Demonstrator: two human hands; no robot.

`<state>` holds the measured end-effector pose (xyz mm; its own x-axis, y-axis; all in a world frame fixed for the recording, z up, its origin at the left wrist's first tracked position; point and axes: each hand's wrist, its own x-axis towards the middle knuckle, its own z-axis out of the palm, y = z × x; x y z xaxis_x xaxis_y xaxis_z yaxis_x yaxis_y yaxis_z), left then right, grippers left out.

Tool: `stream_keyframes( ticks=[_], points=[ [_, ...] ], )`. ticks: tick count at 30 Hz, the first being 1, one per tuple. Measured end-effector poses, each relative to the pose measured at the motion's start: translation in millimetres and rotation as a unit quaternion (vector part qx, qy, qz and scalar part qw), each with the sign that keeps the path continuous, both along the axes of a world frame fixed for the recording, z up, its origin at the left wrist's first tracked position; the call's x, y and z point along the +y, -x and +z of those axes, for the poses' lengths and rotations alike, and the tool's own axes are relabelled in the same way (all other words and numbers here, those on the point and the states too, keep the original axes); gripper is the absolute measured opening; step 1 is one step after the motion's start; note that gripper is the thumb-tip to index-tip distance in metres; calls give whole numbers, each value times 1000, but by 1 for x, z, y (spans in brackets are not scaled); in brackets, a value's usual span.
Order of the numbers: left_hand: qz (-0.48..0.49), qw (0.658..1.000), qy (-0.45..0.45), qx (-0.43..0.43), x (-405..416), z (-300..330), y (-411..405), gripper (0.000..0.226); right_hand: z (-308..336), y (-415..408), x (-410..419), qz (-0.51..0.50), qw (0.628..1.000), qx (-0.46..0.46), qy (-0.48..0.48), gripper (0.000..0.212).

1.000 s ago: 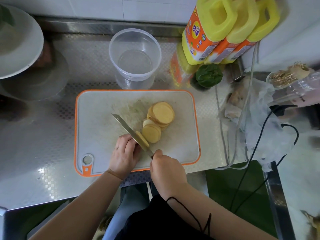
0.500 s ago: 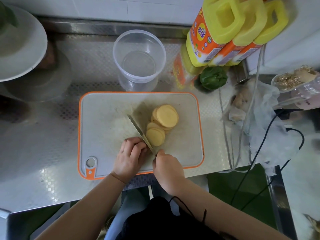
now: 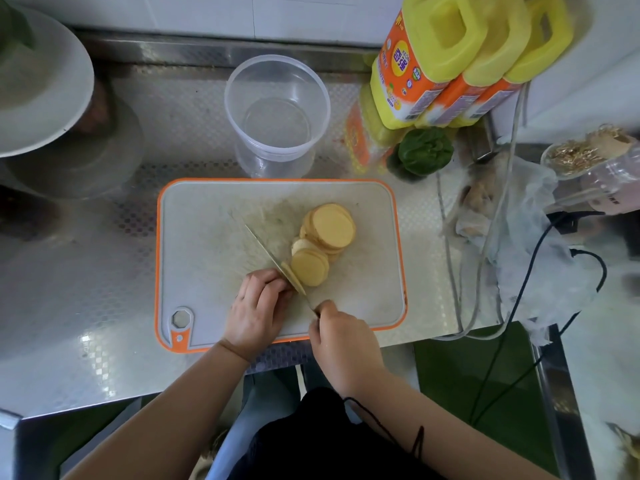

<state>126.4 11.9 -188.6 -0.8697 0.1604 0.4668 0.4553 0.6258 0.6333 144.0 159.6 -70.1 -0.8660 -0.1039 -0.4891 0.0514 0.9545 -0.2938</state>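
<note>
Potato slices (image 3: 311, 268) lie in a leaning row on the cutting board (image 3: 207, 244), going from beside the knife up to the far right. The knife (image 3: 266, 252) points away and to the left, and the right hand (image 3: 346, 344) grips its handle. The potato end is hidden under the curled fingers (image 3: 268, 280) of the left hand (image 3: 254, 308), which hold it down just left of the blade. The next cut probably has to land very close to those fingers.
</note>
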Motion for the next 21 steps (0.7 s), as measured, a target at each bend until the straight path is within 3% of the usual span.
stream_keyframes(
  ticks=[12, 21],
  points=[
    [8, 1000, 7, 26, 2, 1, 1, 18, 14, -8, -7, 24, 999, -5, -46, 7],
    [4, 1000, 2, 10, 3, -1, 3, 14, 4, -2, -9, 18, 997, -31, -72, 7]
  ],
)
